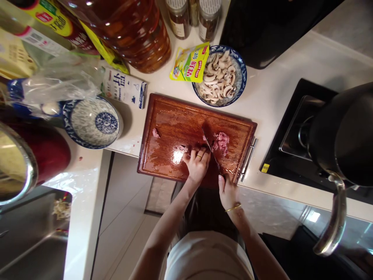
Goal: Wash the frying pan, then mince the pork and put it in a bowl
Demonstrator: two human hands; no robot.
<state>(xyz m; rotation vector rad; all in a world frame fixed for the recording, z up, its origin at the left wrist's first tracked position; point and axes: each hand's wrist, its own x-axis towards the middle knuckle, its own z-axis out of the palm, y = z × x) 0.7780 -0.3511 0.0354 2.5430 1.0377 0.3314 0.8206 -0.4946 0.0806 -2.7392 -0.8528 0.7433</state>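
Observation:
In the head view, my right hand (229, 193) is wrapped round the handle of a kitchen knife (210, 147). Its thin blade points up and left across a wet wooden cutting board (163, 155). Just left of the blade rests my left hand (198, 163), its fingers curled down onto the board; whatever lies under the fingertips is hidden. Chopped pink raw meat (222, 142) is heaped to the right of the blade. A smaller meat piece (155, 133) sits at the board's left side, and a tiny scrap lies above my left hand.
Behind the board stand a patterned bowl of sliced mushrooms (217, 83), a yellow seasoning packet (189, 64) and spice jars (179, 23). An empty blue-and-white bowl (93, 122), salt packet (124, 87) and red pot (49, 151) are left. A dark pot (344, 136) sits on the stove right.

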